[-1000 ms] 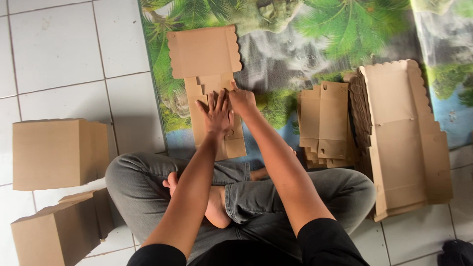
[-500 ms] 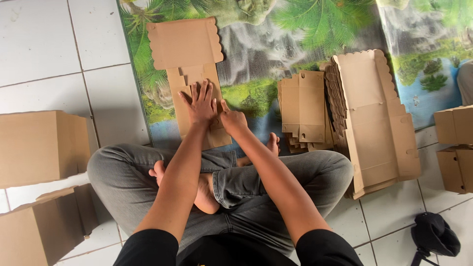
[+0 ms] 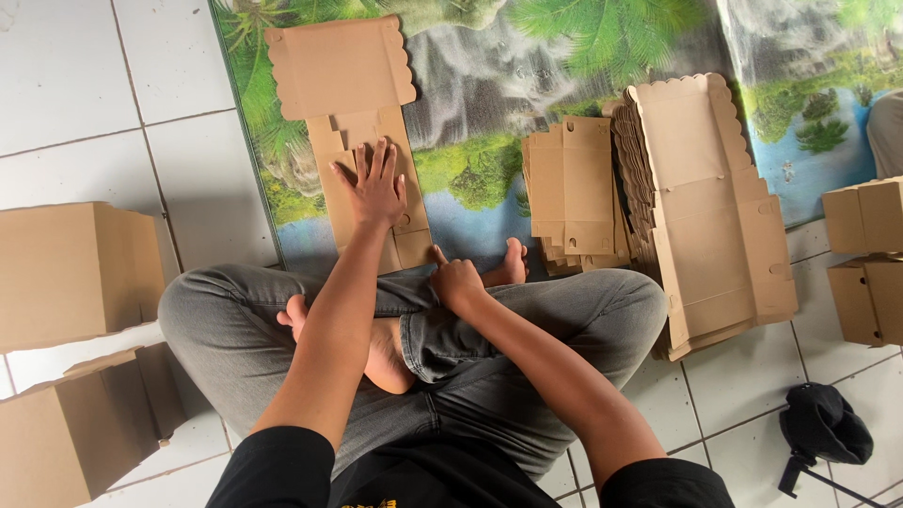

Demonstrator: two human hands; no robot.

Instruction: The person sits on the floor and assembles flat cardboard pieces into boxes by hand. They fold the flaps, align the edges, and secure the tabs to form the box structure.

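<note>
Item: flat cardboard blank (image 3: pixel 362 150), scallop-edged panel at its far end, lying on a printed mat (image 3: pixel 489 179) on the tiled floor, directly ahead of a person seated cross-legged.

Left hand (image 3: pixel 374 183): fingers spread apart, palm pressed flat on the narrow middle section of the blank, grasping nothing.

Right hand (image 3: pixel 457 280): a second ago it lay beside the left on the blank; now it is drawn back to the near end, against the knee. Fingers curled together; whether they pinch the blank's near flap cannot be told.

Change noted: two-handed pressing has given way to one hand holding the blank down while the other sits at the near edge. Judged meaning: the creases are flattened and the work appears to be moving from pressing to folding.

Also present:
- stack of smaller blanks (image 3: pixel 574 188) on the mat, right of the feet, apart from both hands.
- stack of large scalloped blanks (image 3: pixel 715 216) just beside it, partly on the tiles.
- assembled boxes (image 3: pixel 75 273) on the floor at left; more boxes (image 3: pixel 865 254) at right.
- dark cloth (image 3: pixel 826 423) at lower right.
</note>
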